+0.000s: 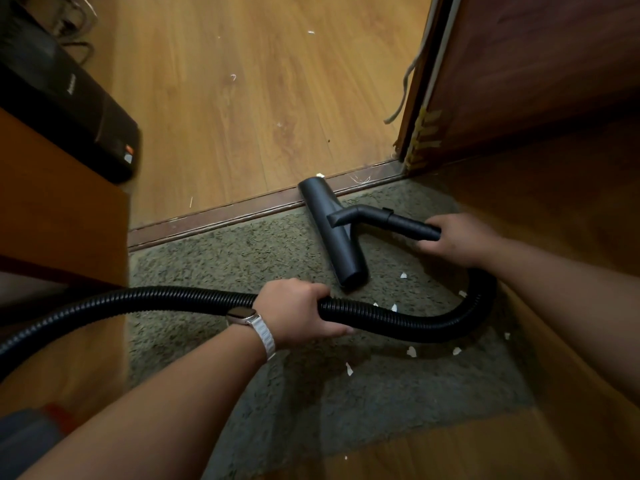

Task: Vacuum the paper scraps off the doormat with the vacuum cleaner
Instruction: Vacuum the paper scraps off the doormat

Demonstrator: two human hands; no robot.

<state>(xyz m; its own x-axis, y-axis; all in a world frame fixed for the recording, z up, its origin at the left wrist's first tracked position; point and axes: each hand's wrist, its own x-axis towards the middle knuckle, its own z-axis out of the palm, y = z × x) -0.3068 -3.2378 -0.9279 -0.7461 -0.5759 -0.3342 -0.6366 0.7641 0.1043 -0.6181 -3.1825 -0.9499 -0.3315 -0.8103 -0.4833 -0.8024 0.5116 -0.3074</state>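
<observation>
A grey-green shaggy doormat lies below a wooden threshold. The black vacuum floor nozzle rests on the mat's far part, its far end reaching the threshold. My right hand grips the black rigid tube behind the nozzle. My left hand, with a watch on the wrist, grips the black ribbed hose, which loops round on the mat to the tube. Several white paper scraps lie on the mat near the hose loop, one just right of the nozzle's near end.
Beyond the threshold is a wooden floor with a few small scraps. A black device stands at the left. A wooden door with a dangling cord is at the right. Wooden panels flank the mat on both sides.
</observation>
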